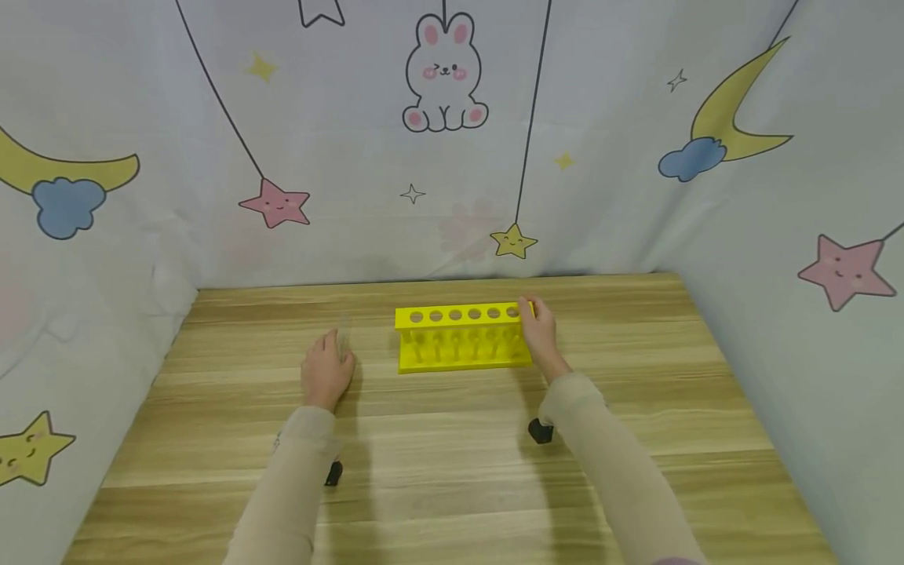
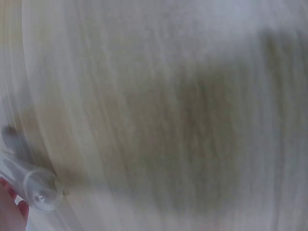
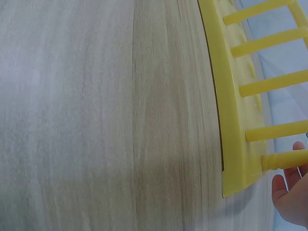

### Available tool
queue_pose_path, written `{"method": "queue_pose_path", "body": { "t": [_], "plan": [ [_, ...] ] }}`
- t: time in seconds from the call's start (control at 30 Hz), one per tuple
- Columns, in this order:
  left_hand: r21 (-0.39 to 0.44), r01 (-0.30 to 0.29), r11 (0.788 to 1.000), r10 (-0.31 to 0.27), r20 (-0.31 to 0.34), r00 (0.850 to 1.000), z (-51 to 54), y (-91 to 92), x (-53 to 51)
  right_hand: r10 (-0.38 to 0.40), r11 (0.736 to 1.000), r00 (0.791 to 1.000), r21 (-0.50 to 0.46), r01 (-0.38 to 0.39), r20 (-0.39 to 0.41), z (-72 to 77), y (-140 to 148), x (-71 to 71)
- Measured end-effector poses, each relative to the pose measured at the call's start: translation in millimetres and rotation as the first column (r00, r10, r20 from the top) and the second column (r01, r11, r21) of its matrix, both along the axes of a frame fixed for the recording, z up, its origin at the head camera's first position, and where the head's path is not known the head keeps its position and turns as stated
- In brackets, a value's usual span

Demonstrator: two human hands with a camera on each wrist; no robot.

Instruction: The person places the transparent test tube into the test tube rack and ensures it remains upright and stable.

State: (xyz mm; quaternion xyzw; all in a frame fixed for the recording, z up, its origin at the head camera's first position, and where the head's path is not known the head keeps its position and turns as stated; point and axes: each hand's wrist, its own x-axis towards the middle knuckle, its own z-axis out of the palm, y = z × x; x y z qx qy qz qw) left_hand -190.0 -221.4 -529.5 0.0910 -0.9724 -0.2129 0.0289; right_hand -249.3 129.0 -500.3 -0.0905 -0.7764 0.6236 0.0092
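A yellow test tube rack point(image 1: 466, 365), with a row of round holes along its top, stands at the back middle of the table. My right hand point(image 1: 540, 333) grips its right end, and in the right wrist view the fingertips point(image 3: 279, 190) show by the end post. To the left of the rack, my left hand point(image 1: 327, 370) is over the table, apart from the rack. A clear test tube point(image 2: 43, 190) is at its fingers in the left wrist view, seemingly pinched, its rounded end toward the camera. Most of that hand is cut off there.
The wood-grain table point(image 1: 438, 463) ends at a white curtain point(image 1: 600, 157) printed with stars and moons, which hangs behind it and along both sides. Black wrist-worn pieces show at the left sleeve point(image 1: 286, 463) and the right sleeve point(image 1: 607, 447).
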Motion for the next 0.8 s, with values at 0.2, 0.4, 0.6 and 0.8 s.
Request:
{"method": "queue_pose_path", "body": {
  "t": [0.2,0.4,0.6,0.8],
  "plan": [
    [0.008,-0.005,1.0,0.005,0.014,1.0,0.4,1.9,0.9,-0.006,1.0,1.0,0.02,0.006,0.007,-0.5,-1.0,1.9],
    [0.006,-0.001,1.0,0.001,0.014,1.0,2.9,4.1,1.9,-0.011,1.0,1.0,0.015,0.011,0.003,-0.2,-1.5,3.1],
    [0.003,-0.016,1.0,0.016,0.001,1.0,2.6,4.4,1.2,-0.015,1.0,1.0,0.021,0.015,0.004,-0.9,-1.3,3.2],
    [-0.002,-0.035,0.999,0.035,-0.011,0.999,0.0,2.0,-0.5,-0.023,1.0,1.0,0.018,0.023,0.0,-1.3,-2.6,3.3]
  ]
}}
